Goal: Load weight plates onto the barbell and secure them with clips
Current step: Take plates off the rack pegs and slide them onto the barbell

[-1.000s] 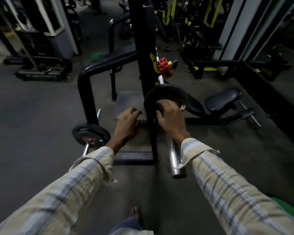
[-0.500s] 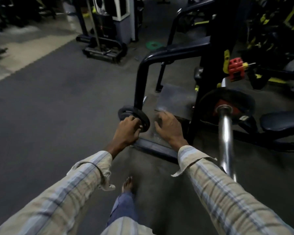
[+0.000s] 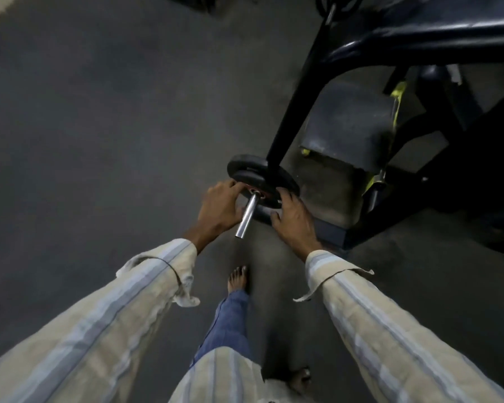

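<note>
Small black weight plates [image 3: 255,177] with a red hub sit on a short chrome peg [image 3: 247,218] low on a black machine frame. The peg's free end points toward me. My left hand [image 3: 219,209] grips the left rim of the front plate, fingers curled over its edge. On the other side, my right hand [image 3: 293,218] holds the plate's right lower rim, thumb underneath. The barbell and the clips are out of view.
A black machine frame [image 3: 297,97] rises from behind the plates, with a dark foot platform [image 3: 349,123] to its right. My bare feet [image 3: 238,279] stand on the grey rubber floor [image 3: 99,141] just below the peg. Another plate hangs at the top [image 3: 336,4].
I have turned left from the loaded barbell to the low storage peg and stepped closer. Both hands moved from the large plate on the bar onto the small plates.
</note>
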